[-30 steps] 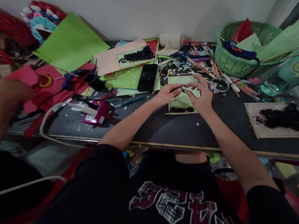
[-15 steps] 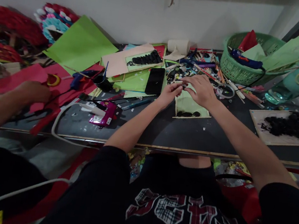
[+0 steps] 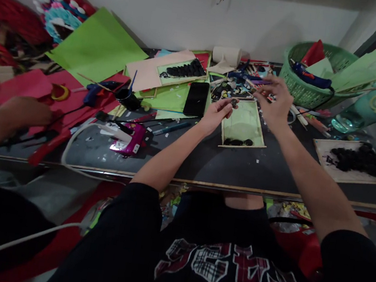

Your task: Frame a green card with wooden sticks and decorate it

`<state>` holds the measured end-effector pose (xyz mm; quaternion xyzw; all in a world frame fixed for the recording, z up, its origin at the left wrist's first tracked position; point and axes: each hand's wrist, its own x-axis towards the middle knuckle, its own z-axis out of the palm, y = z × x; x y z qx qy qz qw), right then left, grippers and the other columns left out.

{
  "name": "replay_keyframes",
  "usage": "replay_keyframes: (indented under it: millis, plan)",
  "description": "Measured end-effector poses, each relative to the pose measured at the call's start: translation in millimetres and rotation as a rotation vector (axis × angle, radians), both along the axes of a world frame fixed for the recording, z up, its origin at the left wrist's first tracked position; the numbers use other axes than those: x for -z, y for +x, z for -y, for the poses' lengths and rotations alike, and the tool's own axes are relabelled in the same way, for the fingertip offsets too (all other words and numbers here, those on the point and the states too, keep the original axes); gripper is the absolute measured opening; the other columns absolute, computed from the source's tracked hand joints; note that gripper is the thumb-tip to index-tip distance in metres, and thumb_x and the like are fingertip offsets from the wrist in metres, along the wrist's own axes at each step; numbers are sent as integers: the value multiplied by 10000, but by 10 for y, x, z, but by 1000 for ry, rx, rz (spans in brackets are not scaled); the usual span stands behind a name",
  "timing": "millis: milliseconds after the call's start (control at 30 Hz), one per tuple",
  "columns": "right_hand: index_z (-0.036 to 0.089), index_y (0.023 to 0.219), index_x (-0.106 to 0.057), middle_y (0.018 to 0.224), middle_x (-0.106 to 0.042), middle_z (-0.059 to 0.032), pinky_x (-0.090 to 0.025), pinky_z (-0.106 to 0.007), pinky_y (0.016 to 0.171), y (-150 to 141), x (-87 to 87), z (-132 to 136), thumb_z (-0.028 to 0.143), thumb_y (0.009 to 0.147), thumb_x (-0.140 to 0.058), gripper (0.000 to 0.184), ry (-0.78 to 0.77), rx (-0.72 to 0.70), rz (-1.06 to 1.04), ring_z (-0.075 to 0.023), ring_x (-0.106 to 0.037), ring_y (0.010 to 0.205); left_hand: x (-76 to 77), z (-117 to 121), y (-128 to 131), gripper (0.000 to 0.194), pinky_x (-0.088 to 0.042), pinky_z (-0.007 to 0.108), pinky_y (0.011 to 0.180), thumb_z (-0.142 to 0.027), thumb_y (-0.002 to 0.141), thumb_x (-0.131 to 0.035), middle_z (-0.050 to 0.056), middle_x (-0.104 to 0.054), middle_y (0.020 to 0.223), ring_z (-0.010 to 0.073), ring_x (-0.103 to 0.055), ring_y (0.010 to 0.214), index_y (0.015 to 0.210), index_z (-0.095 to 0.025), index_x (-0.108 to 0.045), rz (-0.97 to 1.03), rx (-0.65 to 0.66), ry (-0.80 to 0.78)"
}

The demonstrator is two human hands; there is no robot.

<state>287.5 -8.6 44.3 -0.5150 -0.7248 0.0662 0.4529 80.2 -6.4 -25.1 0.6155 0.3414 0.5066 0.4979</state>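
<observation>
My left hand pinches a small dark round piece between thumb and fingertips, above the far left corner of a framed light-green panel. A row of black tufts lies along the panel's near edge. My right hand is raised beyond the panel's far right corner, apart from the left. Its fingers are bent in towards the thumb; what they hold, if anything, is too small to make out. Behind it lies a heap of small coloured scraps and sticks.
A black phone lies left of the panel, below another panel with black tufts. To the right are a green basket, a bottle and a tufted panel. At left, a co-worker's hand is over red sheets.
My right hand has moved away from my left, up and to the right, uncovering the panel. The left hand keeps its pinch on the dark piece. The co-worker's hand has shifted slightly left.
</observation>
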Motion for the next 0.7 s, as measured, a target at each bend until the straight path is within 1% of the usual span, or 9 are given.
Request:
replay_keyframes:
  millis: [67,133,267,333,400,500,567,633,700]
  plan:
    - [245,1160,-637,1071,-731,-82,-507,-508,936,199,21,-100,500,903,-649,363,8,84,5,-290,-689,944,1,10,3,313,-464,231,638,-406,1023,-547,65,-700,1040,80,-541,681,1231,-221,-690,-3,10,-29]
    - [228,1165,-629,980,-733,-90,-453,-522,983,392,89,-162,455,941,-608,319,-1,159,79,-299,-664,1025,7,19,5,298,-467,222,641,-371,1025,-548,69,-704,1082,76,-543,689,1243,-223,-687,17,22,-56]
    - [206,1041,-668,851,-722,-103,-367,-548,1020,618,291,-149,358,946,-612,187,2,223,179,-288,-610,1054,47,27,15,291,-464,212,633,-365,1005,-582,70,-711,1098,76,-551,695,1235,-227,-695,15,43,-91]
    - [206,1034,-683,819,-723,-98,-345,-581,1033,632,366,-96,305,911,-646,162,-2,247,195,-291,-599,1023,81,22,18,299,-465,217,632,-387,1000,-589,72,-715,1082,84,-560,700,1225,-226,-699,-5,49,-77]
    - [218,1060,-686,859,-740,-92,-364,-598,1036,588,406,-31,318,887,-664,201,-15,243,155,-300,-605,1015,119,15,17,321,-470,223,639,-417,998,-586,72,-720,1061,93,-573,709,1226,-222,-699,-40,37,-40]
    - [249,1052,-687,1019,-757,-89,-444,-565,1025,461,423,63,439,862,-686,269,-42,109,70,-311,-628,1063,164,12,16,366,-484,224,664,-452,987,-593,74,-732,1034,101,-596,730,1237,-203,-692,-97,21,3]
    - [253,1005,-697,1075,-750,-93,-463,-549,1031,386,427,104,489,868,-674,274,-64,32,68,-311,-638,1083,176,20,20,376,-496,227,685,-444,977,-611,80,-739,1024,105,-612,749,1235,-184,-694,-112,28,8]
    - [249,965,-703,1050,-745,-100,-441,-567,1057,365,434,117,492,901,-635,260,-83,45,88,-315,-636,1087,174,36,28,362,-511,235,715,-425,973,-623,91,-746,1030,117,-639,793,1218,-170,-702,-120,27,11]
    - [247,962,-706,1025,-735,-108,-400,-609,1077,414,447,104,471,923,-610,247,-82,114,108,-330,-615,1114,160,55,34,348,-528,246,745,-421,979,-619,101,-748,1055,137,-668,861,1200,-166,-708,-140,11,24]
